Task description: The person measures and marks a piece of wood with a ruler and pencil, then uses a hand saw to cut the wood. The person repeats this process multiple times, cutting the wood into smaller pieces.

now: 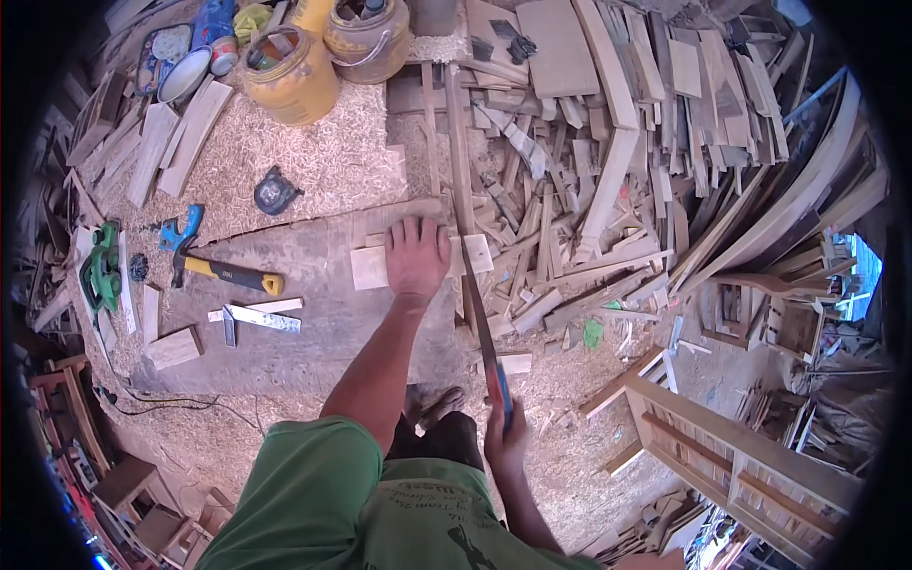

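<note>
A short pale wooden board (370, 269) lies across the right edge of the work table. My left hand (416, 256) bears down on it from above, its fingers bent over the far side. My right hand (506, 439), low and to the right, is wrapped round the blue handle of a handsaw (482, 318). The saw's long blade slants away from me and crosses the board right of my left hand, leaving the board's end (477, 254) on its other side. How deep the blade sits in the wood is hard to tell.
On the table (332, 332) lie a hammer (233, 274), a try square (256, 317), a blue-handled tool (180, 231), a dark tape measure (276, 191) and a green power tool (100, 269). Yellow buckets (294, 90) stand behind. Wood offcuts (560, 199) pile up at right.
</note>
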Action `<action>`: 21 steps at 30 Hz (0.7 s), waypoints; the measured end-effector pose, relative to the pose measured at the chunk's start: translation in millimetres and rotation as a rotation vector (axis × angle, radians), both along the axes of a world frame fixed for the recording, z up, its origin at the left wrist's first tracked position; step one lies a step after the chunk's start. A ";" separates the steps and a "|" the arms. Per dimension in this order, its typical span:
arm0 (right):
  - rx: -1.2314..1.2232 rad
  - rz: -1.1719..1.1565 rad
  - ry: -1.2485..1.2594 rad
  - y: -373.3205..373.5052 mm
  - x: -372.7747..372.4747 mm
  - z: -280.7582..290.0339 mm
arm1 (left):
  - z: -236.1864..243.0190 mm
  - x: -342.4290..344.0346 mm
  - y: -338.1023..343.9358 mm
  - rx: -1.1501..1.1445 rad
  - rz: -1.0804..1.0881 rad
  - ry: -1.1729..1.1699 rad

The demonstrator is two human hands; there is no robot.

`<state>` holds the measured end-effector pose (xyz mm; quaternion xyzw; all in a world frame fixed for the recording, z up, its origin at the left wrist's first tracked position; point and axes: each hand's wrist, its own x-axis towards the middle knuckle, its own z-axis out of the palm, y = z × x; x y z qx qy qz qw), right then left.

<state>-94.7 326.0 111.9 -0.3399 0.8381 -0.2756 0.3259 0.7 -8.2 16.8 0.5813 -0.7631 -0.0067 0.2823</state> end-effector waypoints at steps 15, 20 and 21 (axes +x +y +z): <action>-0.082 0.033 -0.045 17.2 4.1 -0.9 | -5.5 1.1 4.1 0.026 0.017 -0.031; -0.271 0.075 -0.024 -145.4 -4.9 -3.8 | -7.1 -1.7 4.0 -0.015 0.014 -0.050; -0.250 0.073 -0.038 -146.6 -5.1 0.4 | -10.2 0.6 4.8 -0.010 0.021 -0.055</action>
